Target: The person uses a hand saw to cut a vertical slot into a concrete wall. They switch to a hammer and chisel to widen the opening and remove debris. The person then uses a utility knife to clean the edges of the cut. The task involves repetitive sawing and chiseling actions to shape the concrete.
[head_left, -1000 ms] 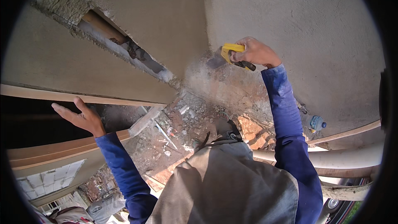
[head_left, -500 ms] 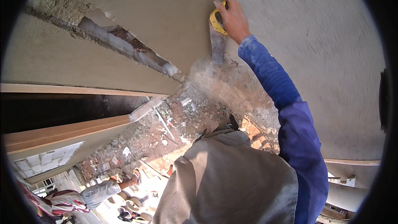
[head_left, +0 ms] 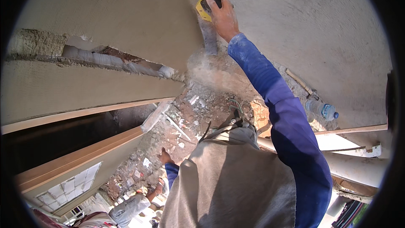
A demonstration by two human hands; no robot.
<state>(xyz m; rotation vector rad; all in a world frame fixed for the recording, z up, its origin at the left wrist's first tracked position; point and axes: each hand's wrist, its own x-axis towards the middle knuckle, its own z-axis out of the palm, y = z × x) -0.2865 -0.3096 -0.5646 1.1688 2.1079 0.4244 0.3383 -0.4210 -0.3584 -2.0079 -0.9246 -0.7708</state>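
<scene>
Right fingers [head_left: 224, 0] partly hide the saw handle [head_left: 202, 12], and the lower-left edge crops another person [head_left: 130, 209]

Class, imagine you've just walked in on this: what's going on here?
A person's right hand grips a saw by its yellow-and-black handle, blade pointing down near the corner of two plastered walls. Whether the blade touches the wall is unclear. The left hand hangs low over the rubble, with nothing visible in it. A long, rough opening runs through the left wall; a plastic bottle lies at right.
</scene>
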